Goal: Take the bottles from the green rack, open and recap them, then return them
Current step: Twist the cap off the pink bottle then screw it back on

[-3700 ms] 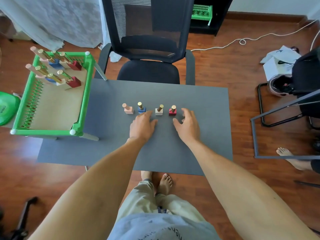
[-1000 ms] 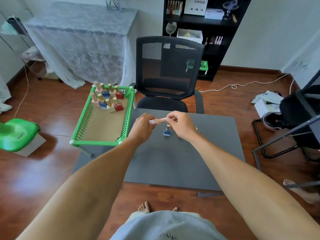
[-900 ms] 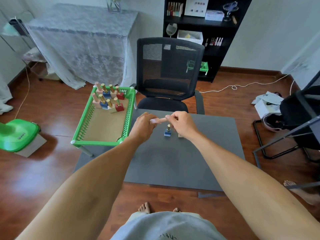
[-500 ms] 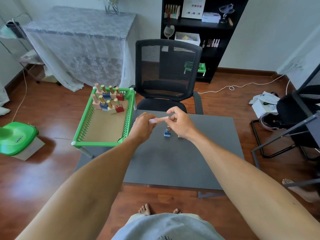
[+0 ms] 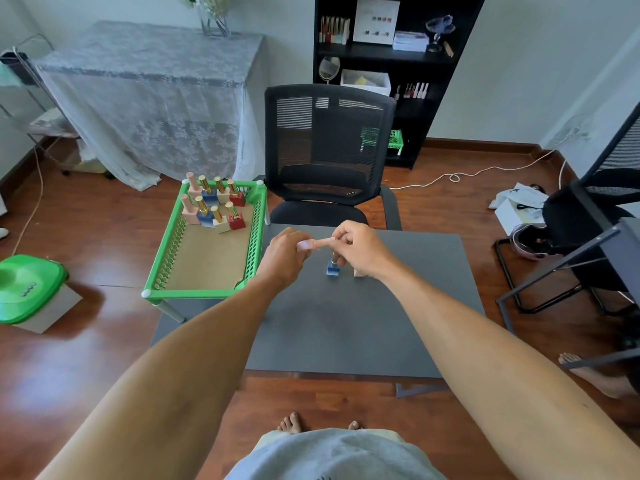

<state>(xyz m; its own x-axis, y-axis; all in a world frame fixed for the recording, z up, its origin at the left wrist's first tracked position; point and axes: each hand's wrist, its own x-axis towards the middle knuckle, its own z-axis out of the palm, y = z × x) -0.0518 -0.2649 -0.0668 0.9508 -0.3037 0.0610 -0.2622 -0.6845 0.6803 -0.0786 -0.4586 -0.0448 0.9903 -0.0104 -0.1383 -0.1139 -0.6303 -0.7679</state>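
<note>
- Head view: the left hand (image 5: 284,252) clamps the body of the pink bottle (image 5: 308,243), held sideways above the grey table (image 5: 346,323), bracing it while the right hand (image 5: 360,249) pinches its cap, probably to twist it.
- The bottle looks small and pale pink, largely hidden by fingers.
- Eight bottles stand in the green rack (image 5: 256,233).

We see a room in a home, used as a small nail-polish workspace: wooden floor (image 5: 86,358), lace-draped table (image 5: 149,84), a mesh office chair (image 5: 329,140), and a black bookshelf (image 5: 394,64) holding polish bottles, a mirror and display cards.
</note>
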